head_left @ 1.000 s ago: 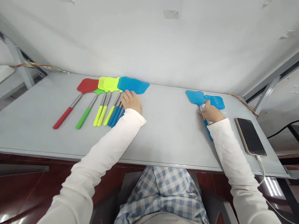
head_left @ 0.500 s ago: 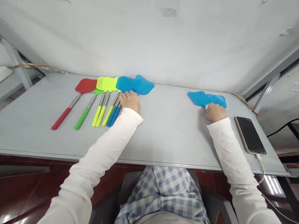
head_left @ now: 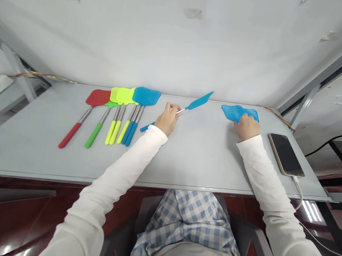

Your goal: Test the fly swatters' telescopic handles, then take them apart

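Left of the smartphone (head_left: 286,155), grasping a blue fly swatter (head_left: 199,101) in the left hand (head_left: 167,119). Nearer it, touching overlapping blue swatters (head_left: 233,112) with the right hand (head_left: 247,128); cannot tell if grasping.

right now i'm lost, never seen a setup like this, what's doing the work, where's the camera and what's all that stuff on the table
There is no machine: these are one person's bare hands, seen by a single camera worn on the head, looking forward and down. The left hand holds a blue fly swatter at a slant. The right hand is at the overlapping blue swatters on the right; its grip is hidden. On the left of the grey table lie a red swatter, a green swatter, yellow swatters and more blue swatters. At the far right is a smartphone plugged into a white cable.
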`<state>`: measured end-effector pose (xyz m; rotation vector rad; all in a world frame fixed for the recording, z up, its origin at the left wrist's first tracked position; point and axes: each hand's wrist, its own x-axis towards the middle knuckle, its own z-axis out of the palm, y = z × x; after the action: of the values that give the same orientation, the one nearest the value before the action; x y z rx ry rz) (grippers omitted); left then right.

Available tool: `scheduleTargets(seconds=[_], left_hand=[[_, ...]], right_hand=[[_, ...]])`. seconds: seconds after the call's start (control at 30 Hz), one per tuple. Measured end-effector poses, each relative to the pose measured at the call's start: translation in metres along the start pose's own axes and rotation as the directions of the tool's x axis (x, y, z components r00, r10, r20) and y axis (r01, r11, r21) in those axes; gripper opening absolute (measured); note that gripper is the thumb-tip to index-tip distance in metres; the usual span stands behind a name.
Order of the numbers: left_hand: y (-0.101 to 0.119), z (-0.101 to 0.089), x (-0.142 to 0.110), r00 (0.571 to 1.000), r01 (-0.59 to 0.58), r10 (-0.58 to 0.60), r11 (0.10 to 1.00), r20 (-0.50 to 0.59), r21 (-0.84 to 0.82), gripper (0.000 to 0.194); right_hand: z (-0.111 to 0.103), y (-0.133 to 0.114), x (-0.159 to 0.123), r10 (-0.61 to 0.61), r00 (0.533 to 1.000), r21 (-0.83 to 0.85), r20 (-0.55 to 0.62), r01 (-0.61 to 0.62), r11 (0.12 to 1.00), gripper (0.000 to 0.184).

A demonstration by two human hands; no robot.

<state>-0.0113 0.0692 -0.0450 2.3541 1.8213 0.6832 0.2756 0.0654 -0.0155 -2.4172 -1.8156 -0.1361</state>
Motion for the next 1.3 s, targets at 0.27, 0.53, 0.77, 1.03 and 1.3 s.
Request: scheduleTargets(seconds=[0.27,0.53,0.77,1.03,1.3], left_hand=[[-0.010,0.021,0.002,0.932,-0.362,0.357,0.926,-0.059,-0.112,0.032],[-0.001,0.020,-0.003,0.856,-0.510,0.516,0.854,-0.042,0.103,0.039],[0.003,0.016,0.000,0.831,-0.544,0.556,0.816,-0.010,0.195,0.039],[0.003,0.016,0.003,0.828,-0.549,0.560,0.819,-0.019,0.165,0.040],[0.001,0.015,0.004,0.861,-0.509,0.506,0.856,0.056,0.088,0.039]], right_hand=[[0.013,-0.061,-0.033,-0.703,0.526,-0.024,-0.479,0.793,0.609,0.035],[0.032,-0.067,-0.028,-0.810,0.420,-0.135,-0.409,0.850,0.509,0.028],[0.028,-0.063,-0.027,-0.832,0.425,-0.161,-0.358,0.849,0.503,0.030],[0.026,-0.061,-0.024,-0.816,0.454,-0.132,-0.359,0.840,0.526,0.032],[0.026,-0.060,-0.024,-0.821,0.440,-0.167,-0.363,0.836,0.522,0.028]])
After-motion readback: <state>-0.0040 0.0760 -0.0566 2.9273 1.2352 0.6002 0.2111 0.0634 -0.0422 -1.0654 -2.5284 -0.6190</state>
